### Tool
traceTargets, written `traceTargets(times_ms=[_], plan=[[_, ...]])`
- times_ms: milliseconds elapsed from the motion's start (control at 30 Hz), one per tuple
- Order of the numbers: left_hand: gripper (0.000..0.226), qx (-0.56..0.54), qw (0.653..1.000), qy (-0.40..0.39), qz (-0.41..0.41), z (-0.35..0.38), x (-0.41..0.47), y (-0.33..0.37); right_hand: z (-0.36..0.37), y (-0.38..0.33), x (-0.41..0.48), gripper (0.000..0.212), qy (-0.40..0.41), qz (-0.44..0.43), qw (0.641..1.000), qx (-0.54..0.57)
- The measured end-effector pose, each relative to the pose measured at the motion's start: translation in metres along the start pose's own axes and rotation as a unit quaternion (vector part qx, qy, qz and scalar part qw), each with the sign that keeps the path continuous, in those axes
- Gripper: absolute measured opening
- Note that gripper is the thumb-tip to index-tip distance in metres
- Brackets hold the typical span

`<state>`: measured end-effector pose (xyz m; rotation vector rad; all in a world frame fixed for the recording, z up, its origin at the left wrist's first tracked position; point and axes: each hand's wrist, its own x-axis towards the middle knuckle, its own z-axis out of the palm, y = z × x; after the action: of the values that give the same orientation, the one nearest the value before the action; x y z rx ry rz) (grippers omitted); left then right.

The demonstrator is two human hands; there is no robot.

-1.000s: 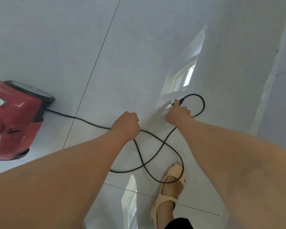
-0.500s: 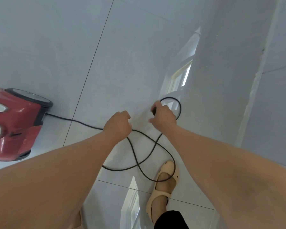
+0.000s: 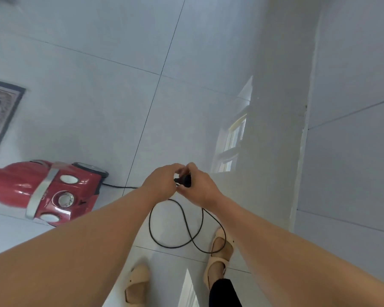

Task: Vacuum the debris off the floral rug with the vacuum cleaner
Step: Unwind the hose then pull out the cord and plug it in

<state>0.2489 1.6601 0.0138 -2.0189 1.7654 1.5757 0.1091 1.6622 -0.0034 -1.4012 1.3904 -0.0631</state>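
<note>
Both hands meet above the floor [image 3: 120, 96]. The right hand [image 3: 201, 188] has its fingers curled round the black plug [image 3: 185, 180], and the left hand [image 3: 162, 182] is pinching its front end. The cord [image 3: 175, 245] loops below, running to the red vacuum cleaner [image 3: 53, 191] just left. The floral rug [image 3: 0, 111] is way off at the left edge.
</note>
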Motion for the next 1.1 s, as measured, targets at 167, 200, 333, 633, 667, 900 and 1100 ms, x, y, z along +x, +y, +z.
traceTargets(times_ms=[167, 200, 333, 633, 667, 900, 1100], plan=[[0.023, 0.024, 1.000, -0.004, 0.016, -0.037, -0.048, 0.034, -0.028, -0.053, -0.049, 0.019, 0.054, -0.004, 0.996, 0.075], [0.020, 0.022, 1.000, -0.001, 0.019, -0.044, -0.057, 0.041, -0.033, -0.063, -0.058, 0.017, 0.065, -0.001, 0.994, 0.091], [0.014, -0.009, 0.999, 0.017, 0.051, -0.080, -0.102, 0.068, -0.053, -0.106, -0.103, 0.018, 0.100, 0.019, 0.971, 0.215], [0.013, -0.018, 0.990, -0.012, 0.140, -0.140, -0.207, 0.123, -0.077, -0.199, -0.219, 0.029, 0.166, 0.073, 0.885, 0.429], [0.013, -0.014, 0.989, -0.009, 0.148, -0.150, -0.226, 0.133, -0.080, -0.213, -0.236, 0.029, 0.178, 0.074, 0.875, 0.444], [0.011, 0.020, 0.979, -0.047, 0.196, -0.192, -0.319, 0.185, -0.094, -0.276, -0.333, 0.022, 0.181, 0.064, 0.855, 0.482], [0.011, 0.031, 0.969, -0.041, 0.242, -0.207, -0.374, 0.246, -0.133, -0.312, -0.415, 0.014, 0.203, 0.015, 0.864, 0.461]])
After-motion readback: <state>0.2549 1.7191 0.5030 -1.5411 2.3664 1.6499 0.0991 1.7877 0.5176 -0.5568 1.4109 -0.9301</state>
